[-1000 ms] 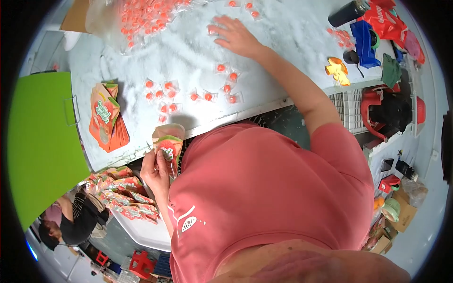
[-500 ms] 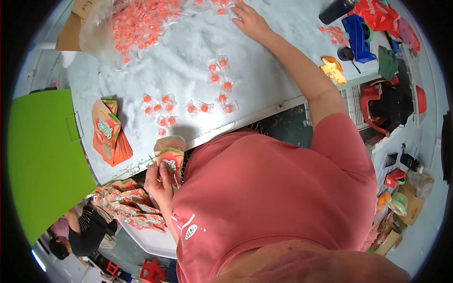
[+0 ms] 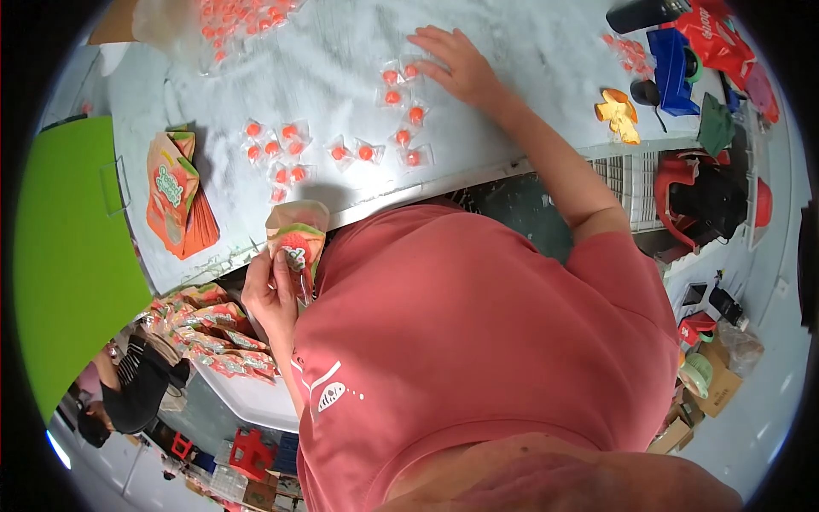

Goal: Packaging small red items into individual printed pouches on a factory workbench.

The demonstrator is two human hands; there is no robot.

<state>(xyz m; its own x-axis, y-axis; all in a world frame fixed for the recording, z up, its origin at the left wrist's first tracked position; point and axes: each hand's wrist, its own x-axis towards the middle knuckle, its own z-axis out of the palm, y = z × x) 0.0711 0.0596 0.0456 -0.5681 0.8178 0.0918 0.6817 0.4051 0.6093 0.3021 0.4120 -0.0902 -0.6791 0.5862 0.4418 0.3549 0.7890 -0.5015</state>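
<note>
My left hand point(image 3: 271, 294) grips a small printed pouch point(image 3: 300, 232) at the table's front edge; the pouch's mouth gapes upward, and its inside is hidden. Over the tabletop point(image 3: 341, 94), my right hand point(image 3: 465, 75) has its fingers spread, with nothing seen in them. Its thumb is close beside a wrapped red candy point(image 3: 411, 70), one of several in a loose line. More clear-wrapped candies point(image 3: 290, 132) lie in small groups nearer the pouch. At the far left a candy heap point(image 3: 247, 19) is partly cut off by the view's edge.
A stack of flat printed pouches point(image 3: 175, 192) lies on the table at left, beside a green panel point(image 3: 68, 273). Below, filled pouches point(image 3: 213, 328) rest on a white tray point(image 3: 243, 401). Orange peel point(image 3: 618, 115) and a blue tape dispenser point(image 3: 670, 72) are at right. A person point(image 3: 141, 384) sits lower left.
My right hand has come back from the far candies toward me, beside the line of candies. My left hand keeps its hold on the pouch. The whole view has shifted, so the table appears higher.
</note>
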